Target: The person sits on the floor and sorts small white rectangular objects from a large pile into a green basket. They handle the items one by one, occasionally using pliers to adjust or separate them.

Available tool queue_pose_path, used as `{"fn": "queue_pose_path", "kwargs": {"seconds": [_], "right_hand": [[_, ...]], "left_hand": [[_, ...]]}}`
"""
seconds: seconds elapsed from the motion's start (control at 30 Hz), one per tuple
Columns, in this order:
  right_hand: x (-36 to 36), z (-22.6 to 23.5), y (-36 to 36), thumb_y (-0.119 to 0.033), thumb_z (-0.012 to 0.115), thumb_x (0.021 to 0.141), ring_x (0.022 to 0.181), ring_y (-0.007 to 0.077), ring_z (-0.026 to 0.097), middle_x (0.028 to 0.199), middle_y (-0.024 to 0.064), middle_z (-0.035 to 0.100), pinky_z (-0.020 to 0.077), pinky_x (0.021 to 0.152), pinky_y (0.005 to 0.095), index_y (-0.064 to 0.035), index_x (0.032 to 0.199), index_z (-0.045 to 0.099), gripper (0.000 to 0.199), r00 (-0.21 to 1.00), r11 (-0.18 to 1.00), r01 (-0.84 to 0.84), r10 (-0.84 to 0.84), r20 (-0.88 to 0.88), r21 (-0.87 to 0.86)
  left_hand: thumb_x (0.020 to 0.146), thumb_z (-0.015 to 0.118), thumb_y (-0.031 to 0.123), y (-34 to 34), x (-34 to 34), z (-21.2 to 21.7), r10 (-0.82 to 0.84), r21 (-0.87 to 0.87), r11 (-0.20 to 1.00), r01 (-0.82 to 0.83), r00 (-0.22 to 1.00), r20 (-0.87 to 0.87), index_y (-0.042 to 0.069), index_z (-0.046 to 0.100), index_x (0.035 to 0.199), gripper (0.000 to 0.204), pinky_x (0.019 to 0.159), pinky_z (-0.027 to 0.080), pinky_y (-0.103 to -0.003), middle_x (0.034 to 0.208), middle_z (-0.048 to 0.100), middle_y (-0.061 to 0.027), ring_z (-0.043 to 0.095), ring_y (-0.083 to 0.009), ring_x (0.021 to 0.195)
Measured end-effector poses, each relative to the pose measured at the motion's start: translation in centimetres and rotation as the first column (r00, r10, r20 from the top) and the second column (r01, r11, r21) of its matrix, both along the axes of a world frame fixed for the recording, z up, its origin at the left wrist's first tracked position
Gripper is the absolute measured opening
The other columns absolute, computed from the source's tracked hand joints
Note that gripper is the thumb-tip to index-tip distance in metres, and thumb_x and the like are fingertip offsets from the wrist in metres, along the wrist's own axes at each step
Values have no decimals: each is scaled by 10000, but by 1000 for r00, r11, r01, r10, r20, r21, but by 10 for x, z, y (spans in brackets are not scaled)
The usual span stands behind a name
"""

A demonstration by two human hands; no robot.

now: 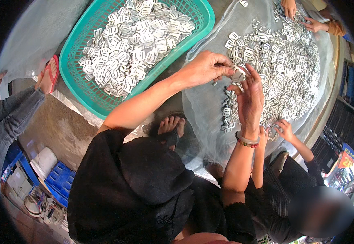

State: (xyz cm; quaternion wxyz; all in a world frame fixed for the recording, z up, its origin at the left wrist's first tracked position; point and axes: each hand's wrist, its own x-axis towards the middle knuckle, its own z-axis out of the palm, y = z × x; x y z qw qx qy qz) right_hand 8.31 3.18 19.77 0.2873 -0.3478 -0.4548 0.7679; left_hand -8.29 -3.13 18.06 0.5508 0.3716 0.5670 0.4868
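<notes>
Holding a silver slotted buckle [238, 74] pinched in the left hand [205, 68] above the buckle heap [288, 65], just beside the right hand [250, 99] with parted fingers. Probably light, stiff, slippery; best gripped by opposite rims.

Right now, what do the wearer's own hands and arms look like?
Ungloved left hand and ungloved right hand, forearms bare. Black fabric sleeve on the right arm, scalloped edge; black cloth over the left upper arm. Right wrist: pale smooth bangle, red-and-green beaded bracelet.
</notes>
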Motion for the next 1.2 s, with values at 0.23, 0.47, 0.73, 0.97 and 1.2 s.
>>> {"fn": "queue_pose_path", "kwargs": {"seconds": [0.23, 0.47, 0.73, 0.97, 1.2], "right_hand": [[7, -7, -2, 81, 614, 787, 691, 211, 636, 851, 153, 646, 530, 611, 293, 48, 992, 550, 217, 999, 996, 42, -43, 18, 79], [8, -7, -3, 62, 631, 785, 662, 218, 629, 833, 174, 638, 509, 559, 293, 2, 1028, 399, 341, 985, 992, 121, -125, 121, 45], [8, 17, -14, 106, 597, 779, 669, 158, 612, 818, 127, 627, 501, 579, 258, 25, 1026, 440, 304, 924, 977, -71, -12, 381, 203], [9, -1, -5, 111, 593, 757, 672, 123, 586, 893, 105, 639, 484, 596, 226, 38, 1136, 521, 393, 928, 982, -124, 65, 367, 139], [18, 1, 1, 110, 623, 739, 686, 153, 596, 850, 122, 639, 491, 582, 252, 56, 996, 582, 265, 964, 986, -132, 151, 219, -100]], "left_hand": [[870, 608, 273, -6, 7, -18, 54, -137, 987, 86, 624, 779, 15, 636, 973, 280, 574, 416, -195, 769, 586, 7, 498, -63, 657], [893, 568, 306, 1, 20, -14, 86, -161, 987, -2, 851, 519, 34, 561, 1171, 389, 678, 462, -230, 880, 612, 5, 545, -102, 762], [884, 582, 282, -5, 19, -18, -166, -6, 982, 187, 882, 440, 29, 599, 1138, 359, 727, 457, -240, 946, 638, -26, 566, -114, 864], [858, 617, 270, -15, 27, -24, -16, -29, 999, 36, 857, 514, -34, 605, 1036, 352, 785, 475, -287, 934, 636, -92, 589, -152, 878], [848, 629, 286, -25, 14, -15, -140, 1, 990, 141, 979, 149, -16, 599, 1054, 367, 760, 484, -269, 928, 617, -57, 575, -143, 850]]}}
